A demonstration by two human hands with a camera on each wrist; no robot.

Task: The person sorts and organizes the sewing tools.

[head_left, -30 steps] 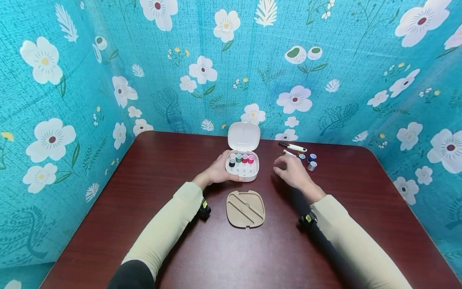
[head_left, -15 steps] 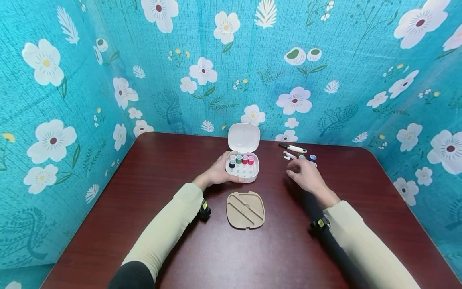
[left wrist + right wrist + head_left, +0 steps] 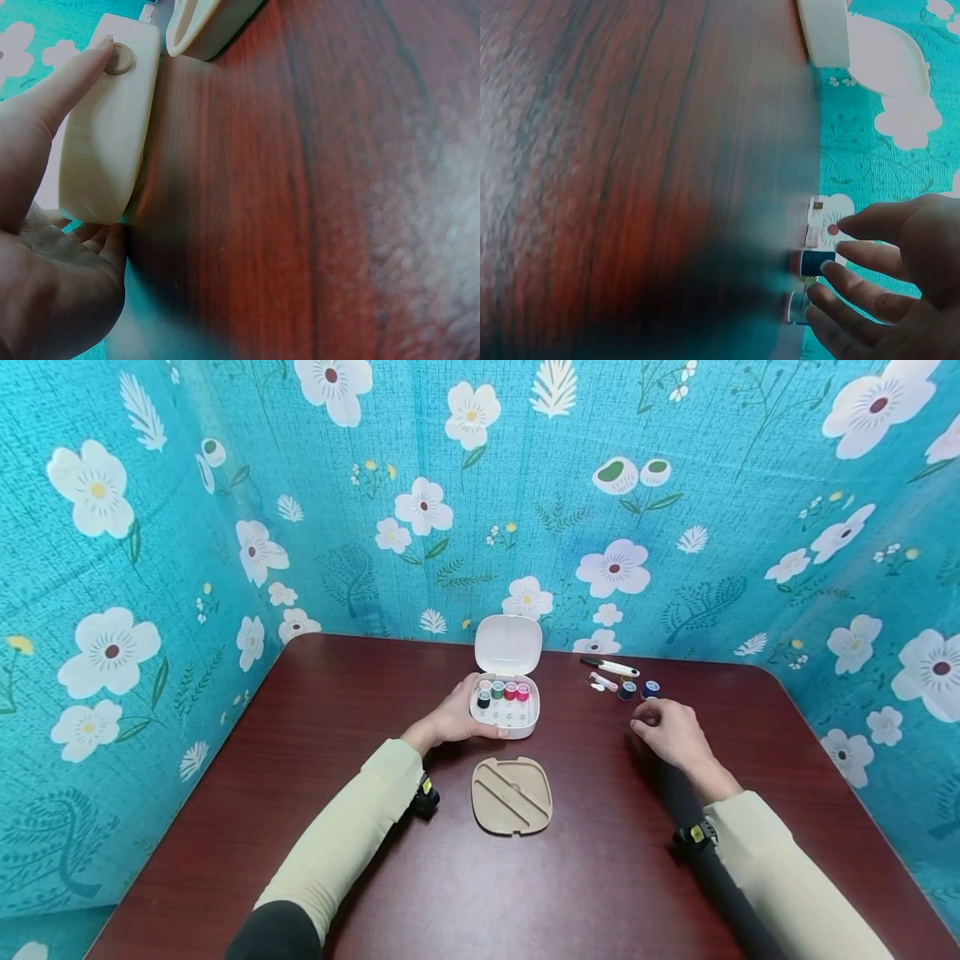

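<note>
My left hand (image 3: 453,714) holds the white sewing box (image 3: 525,730) from its left side, the thumb along the front by a round button (image 3: 120,58). The box lid (image 3: 508,645) stands raised behind it. Inside are several thread spools: a black spool (image 3: 483,700), a green spool (image 3: 498,691), a red spool (image 3: 511,692), a pink spool (image 3: 522,692) and a pale one. My right hand (image 3: 672,733) hovers at the loose spools with fingers spread, as the right wrist view shows. Nearest it are a blue spool (image 3: 651,690) and a dark spool (image 3: 627,691); a grey one is mostly hidden.
A tan tray (image 3: 512,822) with diagonal slots lies in front of the box. Behind the loose spools are a white-handled tool (image 3: 618,668) with a dark end and a small pink-and-white item (image 3: 603,682). Patterned blue cloth (image 3: 360,527) hangs beyond the table edge.
My right hand has moved right, from beside the small pink-and-white item to the loose spools, uncovering the dark spool. My left hand and the box have stayed put.
</note>
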